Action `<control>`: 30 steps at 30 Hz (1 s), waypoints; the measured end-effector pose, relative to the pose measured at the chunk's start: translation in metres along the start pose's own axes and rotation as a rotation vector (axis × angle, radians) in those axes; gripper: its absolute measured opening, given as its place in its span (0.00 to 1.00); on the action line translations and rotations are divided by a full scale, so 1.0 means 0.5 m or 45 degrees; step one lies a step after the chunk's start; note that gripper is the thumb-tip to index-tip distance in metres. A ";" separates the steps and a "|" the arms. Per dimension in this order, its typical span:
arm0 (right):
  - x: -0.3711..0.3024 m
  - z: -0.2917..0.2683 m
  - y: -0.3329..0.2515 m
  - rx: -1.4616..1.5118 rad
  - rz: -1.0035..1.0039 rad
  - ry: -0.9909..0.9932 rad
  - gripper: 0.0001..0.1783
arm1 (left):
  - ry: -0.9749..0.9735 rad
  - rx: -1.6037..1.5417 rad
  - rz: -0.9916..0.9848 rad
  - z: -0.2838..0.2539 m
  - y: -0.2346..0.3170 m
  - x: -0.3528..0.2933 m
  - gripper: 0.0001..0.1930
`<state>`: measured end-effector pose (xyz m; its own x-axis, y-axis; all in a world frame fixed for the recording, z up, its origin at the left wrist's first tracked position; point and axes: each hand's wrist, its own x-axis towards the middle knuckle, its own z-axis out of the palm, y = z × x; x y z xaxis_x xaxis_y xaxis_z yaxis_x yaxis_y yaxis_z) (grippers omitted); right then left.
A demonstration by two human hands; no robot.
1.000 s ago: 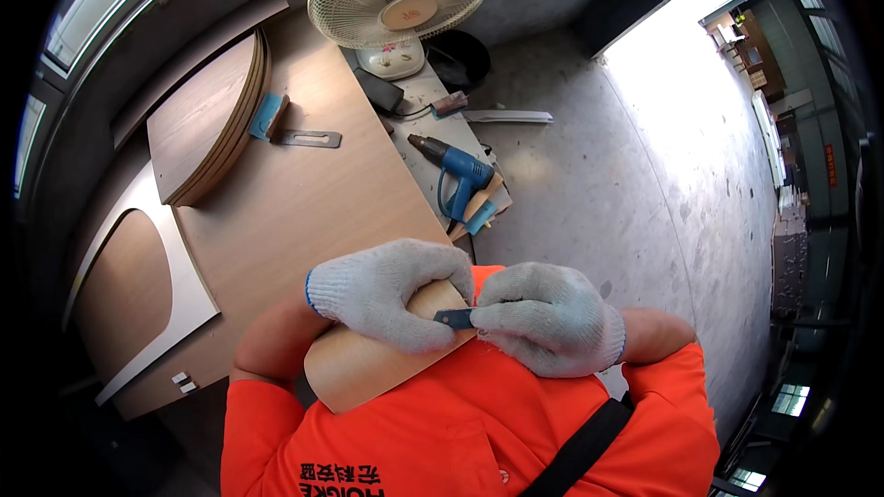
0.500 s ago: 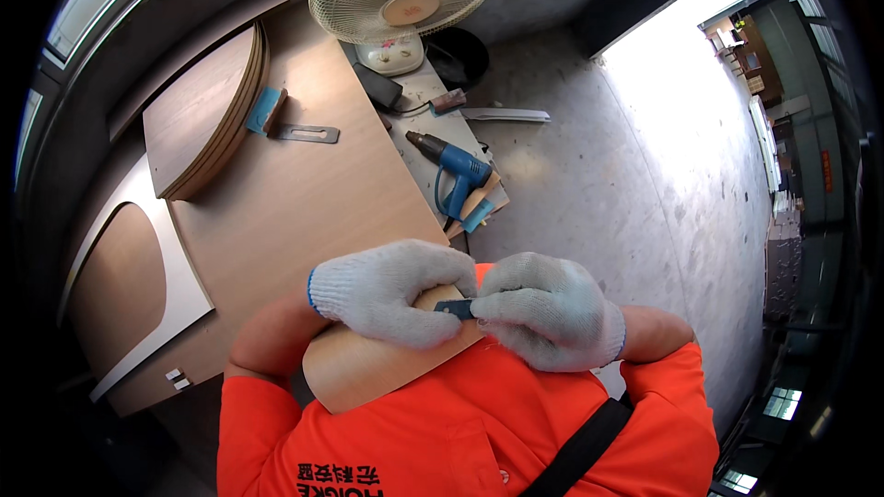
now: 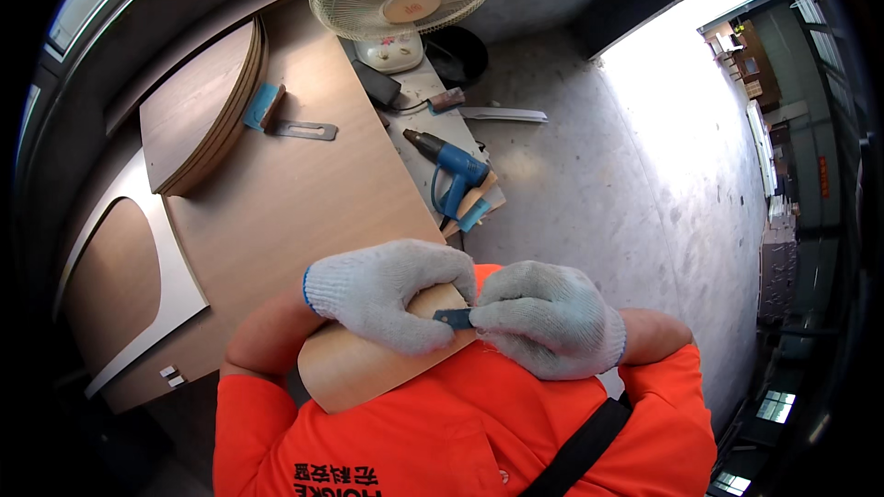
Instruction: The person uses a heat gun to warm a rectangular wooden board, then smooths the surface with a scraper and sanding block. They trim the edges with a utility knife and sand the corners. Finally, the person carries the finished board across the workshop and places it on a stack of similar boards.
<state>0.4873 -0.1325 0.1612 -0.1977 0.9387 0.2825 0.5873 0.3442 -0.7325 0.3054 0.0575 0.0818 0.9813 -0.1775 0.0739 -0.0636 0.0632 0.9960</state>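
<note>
A curved wood-toned panel (image 3: 368, 373) sits at seven o'clock in the view, before a worker's orange shirt (image 3: 433, 433); whether they touch cannot be told. The gloved left hand (image 3: 387, 296) grasps the panel's upper end, some fingers out of sight. At the panel's three o'clock, the gloved right hand (image 3: 550, 322) pinches a dark flat piece (image 3: 452, 318), one end hidden by the glove. A blue heat gun (image 3: 456, 168) rests at one o'clock, beyond it a fan (image 3: 412, 5) cropped at top.

Black lettering (image 3: 337, 476) marks the orange shirt (image 3: 414, 433), a red emblem (image 3: 412, 9) the fan (image 3: 401, 2).
</note>
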 end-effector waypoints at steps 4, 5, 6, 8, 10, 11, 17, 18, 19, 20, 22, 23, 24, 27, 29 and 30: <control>-0.006 0.008 0.005 0.015 -0.003 0.023 0.17 | -0.011 0.034 -0.011 0.003 -0.004 0.000 0.23; -0.005 0.007 0.004 0.008 0.003 0.013 0.17 | -0.020 0.042 -0.024 0.002 -0.003 0.000 0.23; -0.002 0.005 0.002 0.001 0.010 0.002 0.18 | -0.030 0.051 -0.037 0.001 -0.002 -0.001 0.22; -0.002 0.004 -0.001 -0.004 0.023 -0.008 0.18 | -0.043 0.060 -0.040 0.001 -0.002 -0.001 0.22; -0.005 0.005 -0.001 0.002 0.036 -0.008 0.18 | -0.049 0.063 -0.022 0.003 -0.006 0.000 0.22; -0.005 0.005 0.000 0.007 0.042 -0.011 0.18 | -0.051 0.079 0.000 0.004 -0.008 0.000 0.22; -0.002 0.001 -0.001 0.022 0.069 -0.019 0.16 | -0.046 0.080 0.044 0.010 -0.007 0.001 0.21; 0.001 0.005 -0.003 -0.005 0.065 0.000 0.15 | -0.042 0.094 0.045 0.009 -0.011 0.000 0.21; 0.003 0.006 -0.004 -0.032 0.060 0.020 0.15 | -0.039 0.107 0.045 0.009 -0.012 -0.001 0.22; 0.002 0.006 -0.001 -0.015 0.079 0.021 0.14 | -0.044 0.079 0.005 0.009 -0.007 0.000 0.22; -0.001 0.005 0.007 0.019 0.115 0.022 0.13 | -0.052 0.024 -0.077 0.010 0.006 0.003 0.23; -0.002 0.002 0.009 0.026 0.122 0.064 0.12 | -0.001 -0.006 -0.097 0.012 0.008 0.001 0.23; -0.005 -0.003 0.010 0.033 0.129 0.106 0.12 | 0.051 -0.036 -0.116 0.016 0.009 -0.003 0.23; -0.027 -0.015 0.023 0.110 0.292 0.333 0.11 | 0.084 -0.072 -0.149 0.003 0.010 -0.010 0.21; -0.042 -0.012 0.029 0.293 0.548 0.472 0.10 | 0.145 -0.119 -0.174 -0.003 0.012 -0.012 0.19; -0.043 -0.005 0.030 0.431 0.658 0.502 0.10 | 0.216 -0.163 -0.191 0.000 0.014 -0.017 0.17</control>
<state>0.5025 -0.1476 0.1458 0.3739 0.9274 0.0043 0.2420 -0.0931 -0.9658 0.2968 0.0595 0.0882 0.9951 -0.0273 -0.0945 0.0979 0.1743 0.9798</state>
